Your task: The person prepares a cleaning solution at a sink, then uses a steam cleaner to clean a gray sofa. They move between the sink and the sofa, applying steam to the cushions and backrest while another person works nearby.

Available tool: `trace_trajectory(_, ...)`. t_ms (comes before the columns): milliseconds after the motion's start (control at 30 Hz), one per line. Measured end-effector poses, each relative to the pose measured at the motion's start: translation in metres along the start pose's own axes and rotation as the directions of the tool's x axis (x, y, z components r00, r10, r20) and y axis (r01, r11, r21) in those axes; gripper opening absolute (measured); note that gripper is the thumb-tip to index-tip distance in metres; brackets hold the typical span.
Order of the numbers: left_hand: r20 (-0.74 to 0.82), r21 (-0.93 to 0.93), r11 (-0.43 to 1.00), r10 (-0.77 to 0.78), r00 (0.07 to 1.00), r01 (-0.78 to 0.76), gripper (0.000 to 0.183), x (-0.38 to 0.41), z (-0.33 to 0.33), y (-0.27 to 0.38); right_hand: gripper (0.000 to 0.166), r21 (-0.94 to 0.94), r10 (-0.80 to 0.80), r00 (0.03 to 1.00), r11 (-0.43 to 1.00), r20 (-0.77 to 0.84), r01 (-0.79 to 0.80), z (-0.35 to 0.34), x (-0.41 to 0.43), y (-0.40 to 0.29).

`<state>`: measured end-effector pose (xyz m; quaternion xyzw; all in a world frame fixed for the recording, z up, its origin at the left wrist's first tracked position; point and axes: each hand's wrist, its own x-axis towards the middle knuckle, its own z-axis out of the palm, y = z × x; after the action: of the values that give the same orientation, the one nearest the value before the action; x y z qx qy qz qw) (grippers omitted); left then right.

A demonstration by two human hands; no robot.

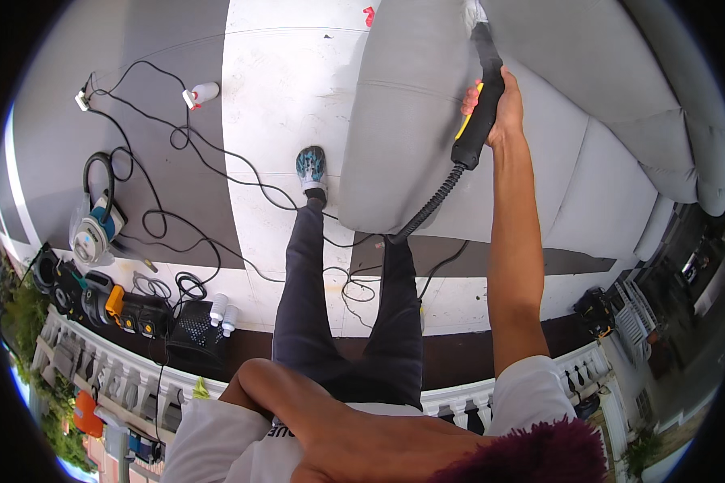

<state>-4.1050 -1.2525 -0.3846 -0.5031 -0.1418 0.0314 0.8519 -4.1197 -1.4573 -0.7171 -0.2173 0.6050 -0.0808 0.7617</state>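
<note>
My right hand point(506, 108) is wrapped around the black handle point(482, 118) of what looks like a steam cleaner, with a yellow trigger on its left side. A ribbed black hose point(432, 202) runs down from the handle towards my right leg. At the far end, a white cloth-covered head point(474, 15) meets the grey upholstered sofa point(405, 127), near the top of the picture. My left arm point(290, 386) is bent at the elbow against my body, and the left hand is out of view. The sofa's seat and armrest lie before me.
Black cables point(202, 154) loop over the floor around my shoe point(311, 166). To the left are a power strip point(82, 100), a spray bottle point(205, 93) and a canister machine point(93, 238). A perforated black basket point(196, 335), white bottles point(219, 309) and equipment stand by the white balustrade point(459, 404).
</note>
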Motion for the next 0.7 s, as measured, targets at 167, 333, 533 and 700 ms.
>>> trace_trajectory(167, 0.056, 0.015, 1.000, 0.013, 0.998, -0.014, 0.078, 0.011, 0.000, 0.005, 0.052, 0.005, 0.050, 0.998, 0.999, -0.027, -0.049, -0.029, -0.093, 0.066)
trace_trajectory(333, 0.057, -0.023, 0.999, 0.043, 0.997, -0.042, 0.077, 0.007, 0.006, 0.002, 0.050, -0.107, -0.077, 0.993, 0.992, -0.092, 0.067, 0.003, -0.002, -0.016)
trace_trajectory(533, 0.073, -0.012, 0.998, 0.063, 0.995, -0.063, 0.075, 0.011, 0.003, 0.007, 0.051, -0.023, -0.003, 1.000, 1.000, -0.007, 0.003, -0.011, -0.040, 0.034)
trace_trajectory(700, 0.105, -0.034, 0.996, 0.089, 0.991, -0.086, 0.073, 0.022, 0.002, 0.001, 0.052, -0.199, 0.047, 0.997, 0.978, -0.058, -0.058, -0.041, -0.123, 0.073)
